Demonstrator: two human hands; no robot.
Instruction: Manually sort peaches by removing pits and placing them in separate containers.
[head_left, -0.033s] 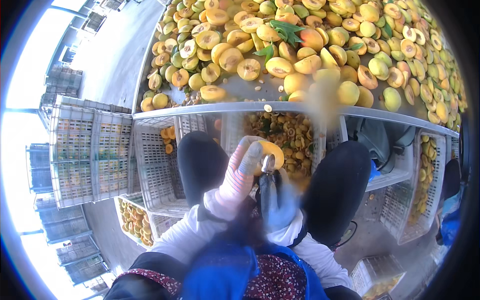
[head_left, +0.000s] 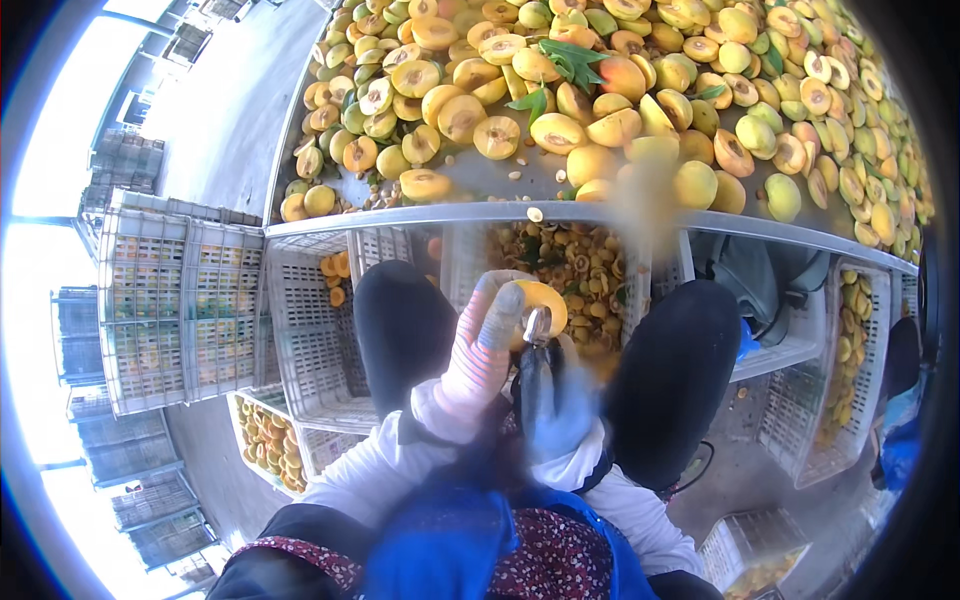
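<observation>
My left hand (head_left: 478, 345), in a pale striped glove with grey fingertips, is closed around a yellow peach half (head_left: 545, 303). The fruit is held up between my knees, just below the table edge. My right hand (head_left: 568, 408), in a bluish glove and partly blurred, is wrapped around the dark handles of pliers (head_left: 537, 328). Their metal tip meets the lower side of the peach half; whether it grips the pit I cannot tell. Beneath my hands stands a crate (head_left: 462, 262) with many small brown-yellow pieces in it.
A metal-edged table (head_left: 440, 217) heaped with halved and whole peaches (head_left: 462, 119), some with green leaves (head_left: 573, 62), spans the far side. Crates (head_left: 322, 330) stand at the left, and a peach-filled crate (head_left: 800, 425) at the right. A grey bag (head_left: 750, 275) lies under the table.
</observation>
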